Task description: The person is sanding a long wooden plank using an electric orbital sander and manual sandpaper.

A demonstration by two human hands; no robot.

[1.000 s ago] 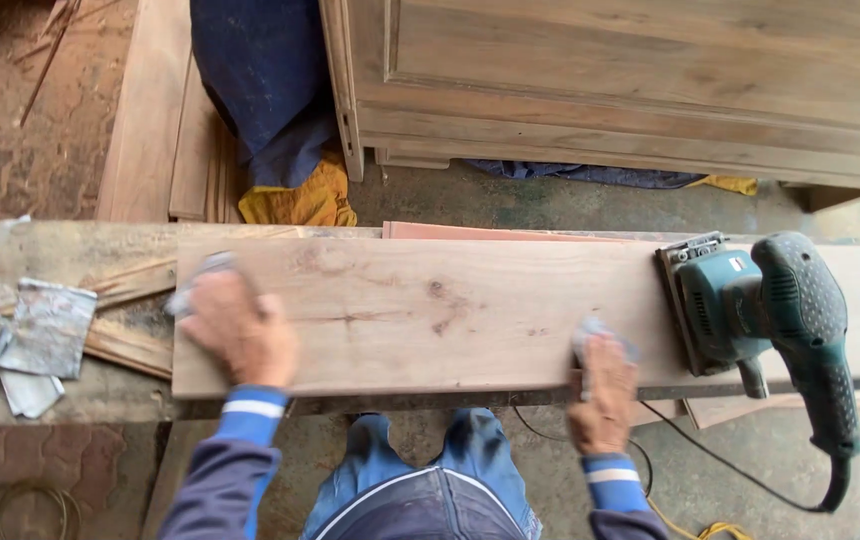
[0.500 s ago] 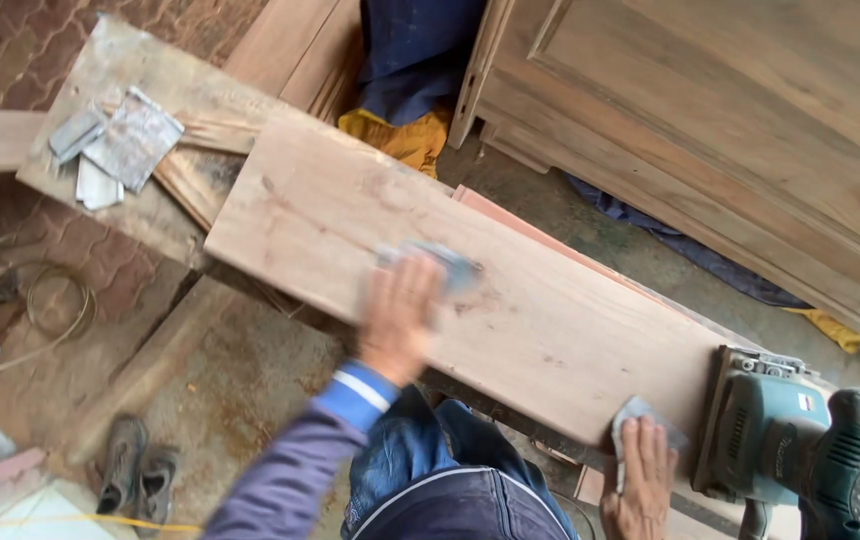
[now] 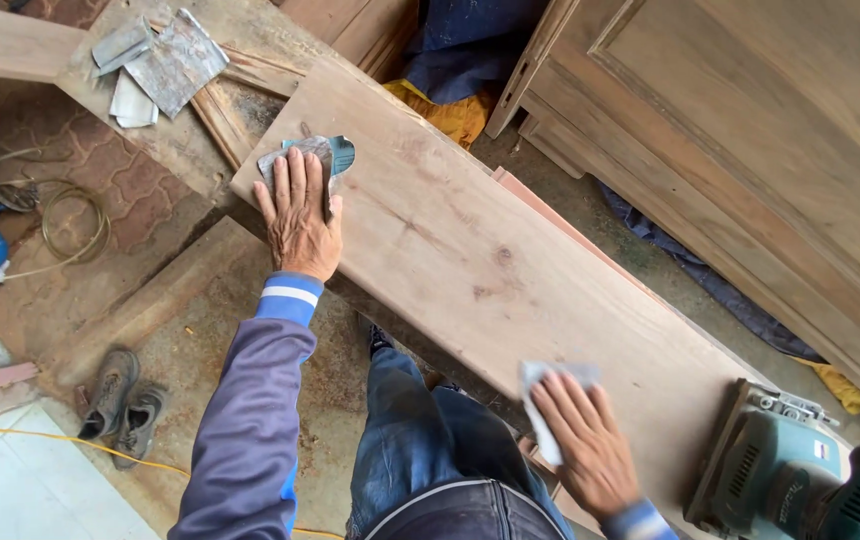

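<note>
A long pale wooden board [image 3: 470, 250] lies flat across a dusty table [image 3: 150, 110], and everything else can be placed from that board. The person stands at its near long edge, leaning over it, so both hands reach the face without stretching.

The left hand [image 3: 298, 215] lies palm down near the board's far-left end, fingers spread flat over a folded sheet of sandpaper [image 3: 322, 157]. It is not pinching anything; the grip is simply open and pressing, which keeps the whole sheet bearing evenly on the wood. A corner of the sheet, grey with a bluish backing, sticks out beyond the fingertips.

The right hand [image 3: 580, 440] sits at the board's near edge, toward its right end, fingers also laid out flat on a second grey sheet of sandpaper [image 3: 548, 395]. That sheet appears to wrap over the edge, so the hand seems to bear on the corner of the wood as well as steadying the board.

Just past the board's right end rests a teal electric sander [image 3: 800, 480], parked within reach of the right hand. Beyond the board's left end, on the table, lie several spare sandpaper sheets [image 3: 155, 65]. Behind the board stands a large panelled wooden cabinet [image 3: 750, 130] over blue and yellow cloth [image 3: 450, 60]. On the floor in front of the board's left end sit a pair of shoes [image 3: 125, 400].
</note>
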